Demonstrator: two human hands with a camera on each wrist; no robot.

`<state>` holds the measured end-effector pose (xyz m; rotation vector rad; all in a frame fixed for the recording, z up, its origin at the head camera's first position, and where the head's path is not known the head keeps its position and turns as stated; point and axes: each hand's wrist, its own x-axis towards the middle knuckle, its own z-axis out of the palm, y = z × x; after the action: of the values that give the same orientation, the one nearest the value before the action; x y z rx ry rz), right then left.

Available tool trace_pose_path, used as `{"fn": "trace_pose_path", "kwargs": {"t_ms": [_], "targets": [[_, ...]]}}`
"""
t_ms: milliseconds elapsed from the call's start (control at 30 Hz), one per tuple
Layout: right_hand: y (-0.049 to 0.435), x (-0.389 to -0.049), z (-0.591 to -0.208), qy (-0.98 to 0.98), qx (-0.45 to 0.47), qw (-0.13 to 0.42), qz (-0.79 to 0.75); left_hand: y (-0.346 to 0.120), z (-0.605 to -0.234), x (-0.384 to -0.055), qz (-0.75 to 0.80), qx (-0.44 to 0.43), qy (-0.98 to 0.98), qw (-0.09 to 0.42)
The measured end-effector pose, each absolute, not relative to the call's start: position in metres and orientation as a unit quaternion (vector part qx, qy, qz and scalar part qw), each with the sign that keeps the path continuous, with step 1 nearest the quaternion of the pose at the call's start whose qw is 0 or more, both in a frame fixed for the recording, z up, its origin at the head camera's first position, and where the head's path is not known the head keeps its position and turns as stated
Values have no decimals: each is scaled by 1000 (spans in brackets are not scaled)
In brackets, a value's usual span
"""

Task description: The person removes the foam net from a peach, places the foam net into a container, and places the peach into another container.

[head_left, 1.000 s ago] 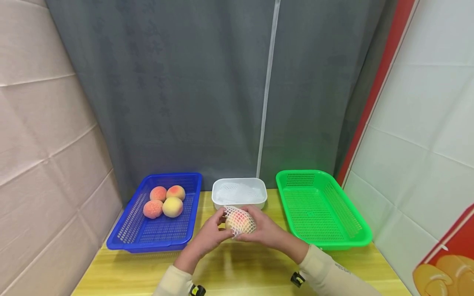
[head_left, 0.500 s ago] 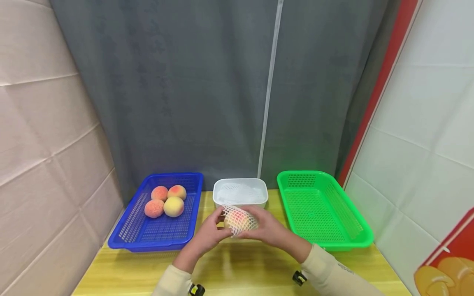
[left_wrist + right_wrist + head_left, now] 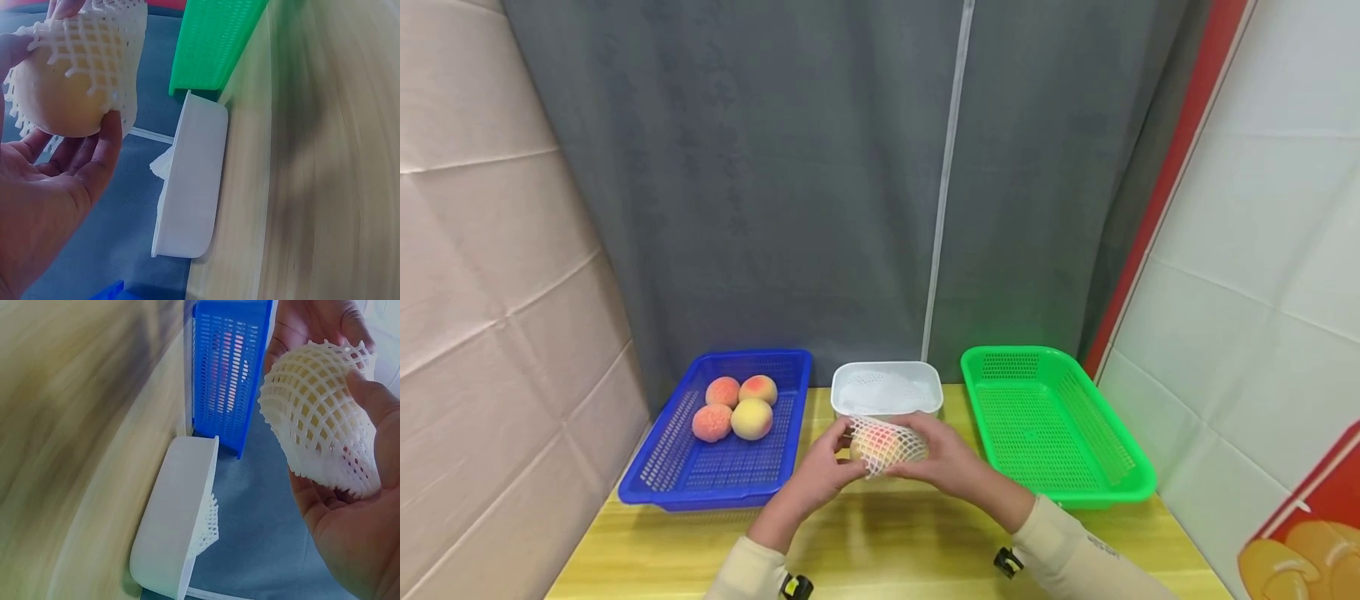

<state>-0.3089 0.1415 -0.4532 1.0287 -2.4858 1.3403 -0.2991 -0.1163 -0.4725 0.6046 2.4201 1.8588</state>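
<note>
A peach (image 3: 56, 100) sits in a white foam net (image 3: 891, 442), held up over the table in front of the white tub. My left hand (image 3: 822, 473) pinches the net at its open left end, thumb and fingers at the rim beside the bare part of the fruit. From the other side, my right hand (image 3: 953, 463) grips the net-covered peach. In the right wrist view the mesh (image 3: 315, 403) covers most of the peach, bunched toward the right palm. Part of the fruit shows bare in the left wrist view.
Behind the hands stands a white tub (image 3: 197, 181) with more white foam nets (image 3: 887, 392) in it. A blue basket (image 3: 722, 479) with several peaches (image 3: 751, 419) is at the left. A green basket (image 3: 1048, 462) stands at the right. A grey curtain (image 3: 775, 208) hangs behind.
The net has been drawn and stretched a little over the peach, and the right hand has shifted slightly right. Both hands keep hold; the baskets have not moved.
</note>
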Motion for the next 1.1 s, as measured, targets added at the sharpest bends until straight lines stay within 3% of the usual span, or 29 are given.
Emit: {"fn": "trace_pose_path", "kwargs": {"t_ms": [1100], "targets": [[147, -311, -446, -844, 334, 110, 404, -123, -476, -301, 595, 181, 783, 4]]}}
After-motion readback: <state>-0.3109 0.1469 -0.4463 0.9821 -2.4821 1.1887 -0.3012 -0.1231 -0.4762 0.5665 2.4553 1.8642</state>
